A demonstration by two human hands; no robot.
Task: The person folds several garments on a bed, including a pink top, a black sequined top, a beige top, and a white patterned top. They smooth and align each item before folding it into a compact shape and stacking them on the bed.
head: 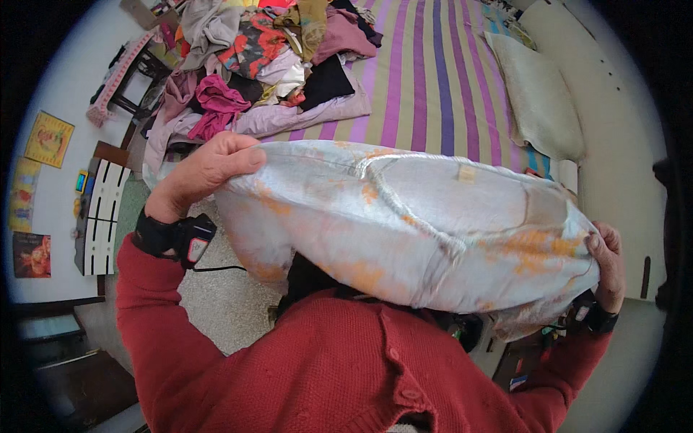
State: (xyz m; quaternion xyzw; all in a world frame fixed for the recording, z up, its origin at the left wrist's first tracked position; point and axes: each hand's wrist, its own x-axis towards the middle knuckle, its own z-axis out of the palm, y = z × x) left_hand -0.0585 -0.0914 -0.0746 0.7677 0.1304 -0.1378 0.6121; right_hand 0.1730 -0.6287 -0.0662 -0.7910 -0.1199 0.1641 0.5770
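Note:
Stretched across in front of my chest is a pale, thin garment (346, 216) with orange leaf-like print and a white braided trim around its neckline. My left hand (211, 168) pinches its upper edge at one side, thumb on top. At the opposite side my right hand (607, 260) grips the cloth, with its fingers partly hidden. The fabric sags between both hands, and a loose part hangs below my left hand. Each wrist wears a black strap with a small device.
Beyond the garment lies a bed with a striped sheet (400, 81). A heap of mixed clothes (260, 54) covers its left part. A pale pillow (536, 92) rests at the right by a light headboard (595, 108). A white drawer unit (103, 216) stands at the left wall.

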